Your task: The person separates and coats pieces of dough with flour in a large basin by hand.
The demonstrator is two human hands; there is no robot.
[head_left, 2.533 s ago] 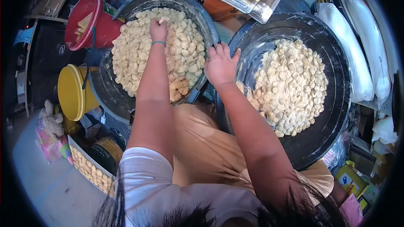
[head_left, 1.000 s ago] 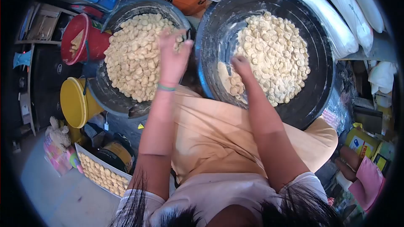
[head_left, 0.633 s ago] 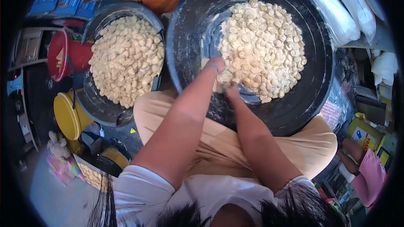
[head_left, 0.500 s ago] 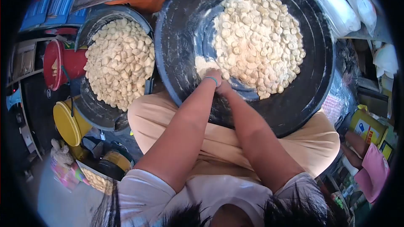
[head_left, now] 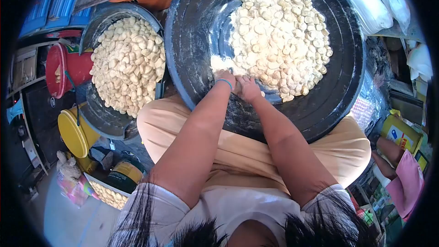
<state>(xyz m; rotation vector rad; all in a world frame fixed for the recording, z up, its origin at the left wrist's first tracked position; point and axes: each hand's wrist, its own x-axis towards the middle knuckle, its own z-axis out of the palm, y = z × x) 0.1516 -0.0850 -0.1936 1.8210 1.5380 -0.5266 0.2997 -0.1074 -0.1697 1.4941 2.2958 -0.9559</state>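
A wide dark tub point(head_left: 187, 41) rests against my crossed legs. Inside it lies a heap of pale, flattened round pieces point(head_left: 279, 36), dough-like and dusted with white powder. My left hand point(head_left: 224, 78), with a teal band at the wrist, is down at the heap's near left edge, touching a mound of powder point(head_left: 220, 63); its fingers are mostly hidden. Just right of it, my right hand point(head_left: 249, 88) lies palm down at the near edge of the pieces, fingers stretched out and slightly apart. Whether anything is under either palm is hidden.
At left, a smaller dark basin point(head_left: 103, 114) holds thicker pale pieces point(head_left: 128, 64). Beside it are a red bucket point(head_left: 56, 71) and a yellow bucket point(head_left: 73, 132). Filled plastic bags point(head_left: 361, 0) lie at upper right. Another person's pink-clothed part point(head_left: 407, 183) shows at right.
My hands have moved slightly apart. The right hand has turned flatter, its fingers now showing, while the left has shifted a little left. The view has shifted slightly.
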